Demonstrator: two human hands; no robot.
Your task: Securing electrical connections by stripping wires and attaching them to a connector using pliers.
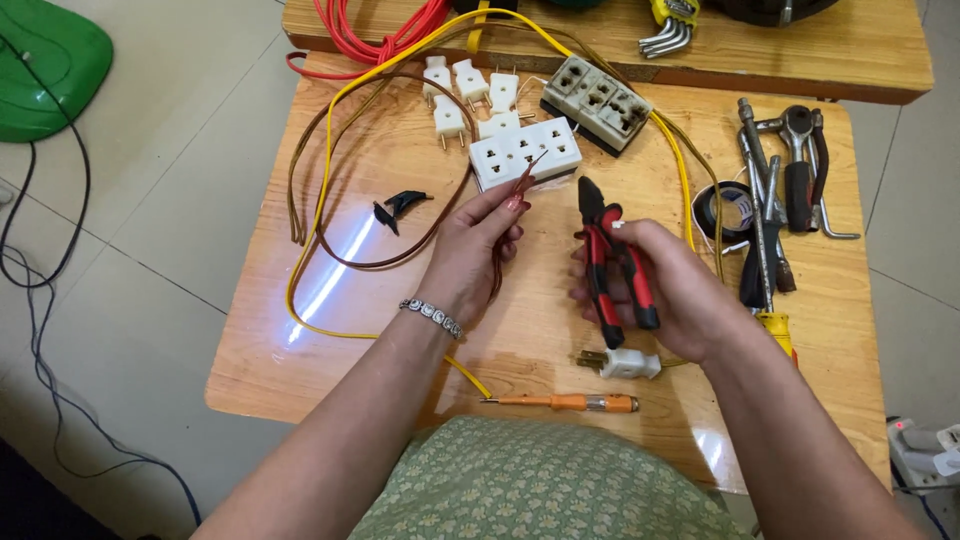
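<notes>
Pinching a brown wire (497, 215) closed-fingered, the left hand (475, 250) faces the right hand (665, 285), wrapped around red-and-black pliers (612, 262).

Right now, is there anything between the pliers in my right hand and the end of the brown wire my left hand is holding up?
Nothing visible does. The pliers in the right hand sit beside the brown wire end pinched by the left hand, with only bare table showing between them.
</notes>
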